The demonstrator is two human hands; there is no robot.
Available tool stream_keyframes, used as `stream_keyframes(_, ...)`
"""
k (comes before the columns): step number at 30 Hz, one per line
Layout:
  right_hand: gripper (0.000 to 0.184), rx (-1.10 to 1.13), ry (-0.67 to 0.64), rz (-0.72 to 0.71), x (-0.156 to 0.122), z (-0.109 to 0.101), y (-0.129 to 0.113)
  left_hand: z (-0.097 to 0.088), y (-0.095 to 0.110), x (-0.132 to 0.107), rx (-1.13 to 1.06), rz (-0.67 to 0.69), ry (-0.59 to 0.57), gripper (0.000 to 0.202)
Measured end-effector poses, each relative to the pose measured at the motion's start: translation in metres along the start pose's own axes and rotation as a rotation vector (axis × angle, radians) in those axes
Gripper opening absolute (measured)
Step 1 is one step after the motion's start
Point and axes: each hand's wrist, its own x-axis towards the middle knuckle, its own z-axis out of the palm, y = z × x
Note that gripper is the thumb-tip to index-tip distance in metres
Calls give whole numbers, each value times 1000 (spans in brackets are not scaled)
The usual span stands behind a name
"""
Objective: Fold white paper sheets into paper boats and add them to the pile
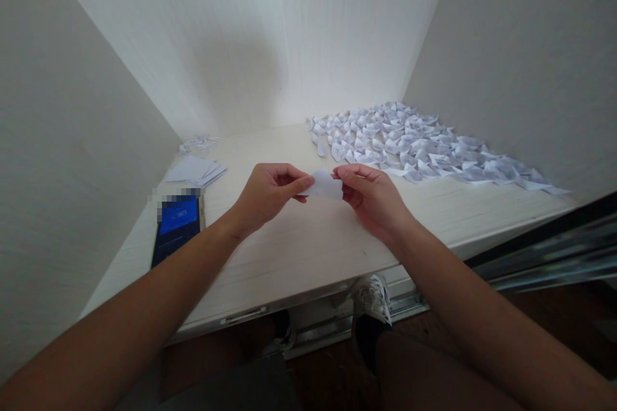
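White walls (328,32) surround a table (289,257) where, right of the phone (179,221), the left hand (274,191) and right hand (373,198) pinch a seemingly part-folded paper (326,186), many folded pieces (409,144) apparently done farther right, flat sheets (194,170) unfolded just behind the phone.

Left grip (274,191) and right grip (373,198): bare hands with slender fingers. Left forearm (159,311) and right forearm (465,292): uncovered, extending to the lower corners of the frame. Footwear, lower centre: white sneaker (375,295) with white laces; black sock (367,336) at its ankle. Second shoe (289,336), further left: light edge visible, remainder obscured by shadow. Lower leg covering: indeterminate.
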Motion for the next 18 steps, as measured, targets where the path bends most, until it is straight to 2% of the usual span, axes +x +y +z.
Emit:
stream_keyframes(4, 31, 90, -25, 116, -1, -3, -2, 0, 3, 0, 34, 17, 7, 26)
stream_keyframes(10, 24, 72, -93, 109, -1, -2, -1, -1, 4, 0, 63, 28, 1, 23)
stream_keyframes(14, 26, 27, -64, 39, 0, -2, 3, -2, 5, 0, 84, 37, 5, 22)
stream_keyframes(18, 22, -220, 16, -122, 2, -2, 8, -4, 5, 0, 97, 33, 7, 21)
